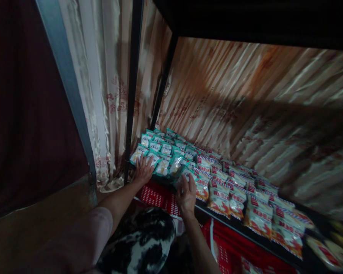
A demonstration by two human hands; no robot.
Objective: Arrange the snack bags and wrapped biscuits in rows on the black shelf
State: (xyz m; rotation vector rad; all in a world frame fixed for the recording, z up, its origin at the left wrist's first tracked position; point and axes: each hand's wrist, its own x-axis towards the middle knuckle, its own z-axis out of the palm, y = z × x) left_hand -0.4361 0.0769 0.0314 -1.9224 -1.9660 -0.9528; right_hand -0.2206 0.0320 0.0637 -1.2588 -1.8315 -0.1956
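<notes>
Several green-and-white snack packets (pixel 166 148) stand in close rows at the left end of a low black shelf. My left hand (pixel 144 170) rests with fingers spread on the front packets at the corner, holding none. At the front edge of the green rows, my right hand (pixel 186 194) has its fingers curled over another green snack packet (pixel 191 174), which is partly hidden behind the fingers. Right beside it begin the rows of white-and-orange snack packets (pixel 219 197).
Red plastic baskets (pixel 157 197) sit below the shelf's front edge, the right one (pixel 231 243) with packets inside. A black upright post (pixel 133 87) rises at the left. Pleated curtains (pixel 246 99) hang behind. More packages (pixel 326 253) lie at the far right.
</notes>
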